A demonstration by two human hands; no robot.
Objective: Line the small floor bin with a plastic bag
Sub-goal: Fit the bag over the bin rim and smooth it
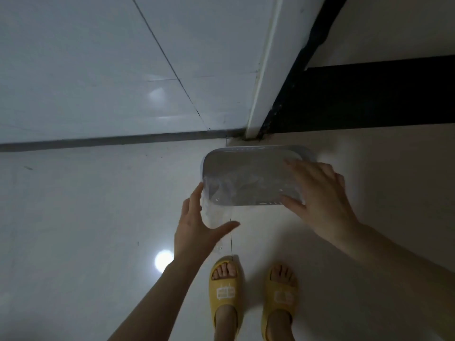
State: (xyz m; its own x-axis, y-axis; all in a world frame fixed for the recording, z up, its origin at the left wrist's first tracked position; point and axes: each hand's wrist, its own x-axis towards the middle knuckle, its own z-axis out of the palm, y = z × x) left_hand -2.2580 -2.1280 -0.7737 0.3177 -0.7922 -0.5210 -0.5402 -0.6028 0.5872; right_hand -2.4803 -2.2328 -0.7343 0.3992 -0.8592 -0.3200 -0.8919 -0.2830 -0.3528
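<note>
Floor here is glossy pale tile (98, 205), shiny enough that a ceiling light shows as a bright round spot near the bottom left. The small grey rectangular bin (251, 153) sits on it close to the wall, right by the white door frame (261, 94). Just in front of the bin, two feet in yellow slide sandals (225, 289) stand on the tile.

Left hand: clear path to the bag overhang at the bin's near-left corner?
Probably yes. The left hand is open right beside the loose plastic bag spilling over the bin rim, nothing between them. The right hand is over the opposite end.
</note>
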